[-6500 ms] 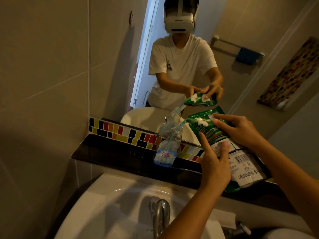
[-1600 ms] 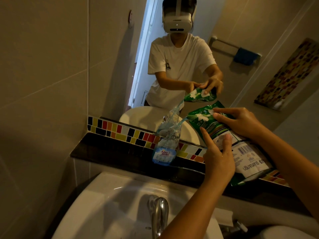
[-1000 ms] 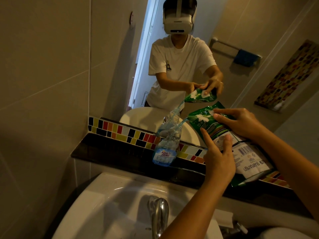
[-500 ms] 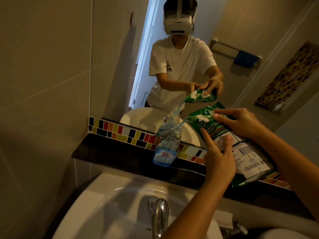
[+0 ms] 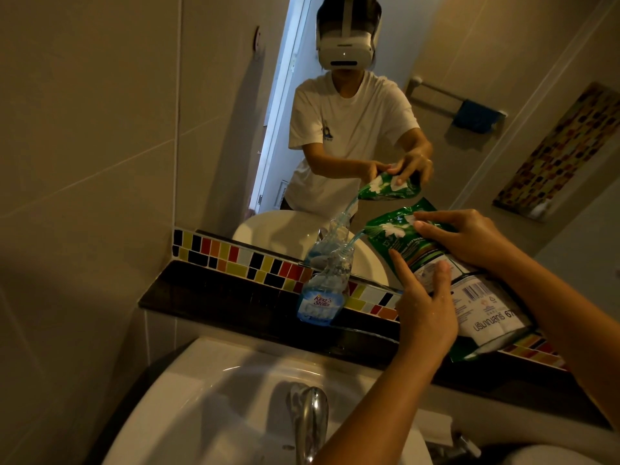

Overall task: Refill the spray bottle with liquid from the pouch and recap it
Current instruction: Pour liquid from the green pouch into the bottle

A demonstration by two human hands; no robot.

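Head view, bathroom, dim warm light; clear bottle (image 5: 323,290) w/ blue label stands uncapped on dark ledge (image 5: 214,297) above white sink (image 5: 214,397), mouth open at top; green refill pouch (image 5: 446,280) held tilted at 3 o'clock of bottle, spout corner pointing toward 9 o'clock; thin blue stream (image 5: 355,239) runs from spout into bottle mouth; pale blue liquid shows low in bottle. Left hand (image 5: 424,308) under pouch mid-section, thumb and fingers pinching it from the near side; right hand (image 5: 469,238) clamped over pouch top at 12 o'clock of left hand, fingertips (image 5: 420,225) pressing near spout end. Both hands clear of bottle. Mosaic tile strip (image 5: 241,260) behind ledge at base of mirror (image 5: 436,45); mirror repeats bottle, pouch, hands. Chrome tap (image 5: 310,421) at 6 o'clock of bottle. Cap: not seen.
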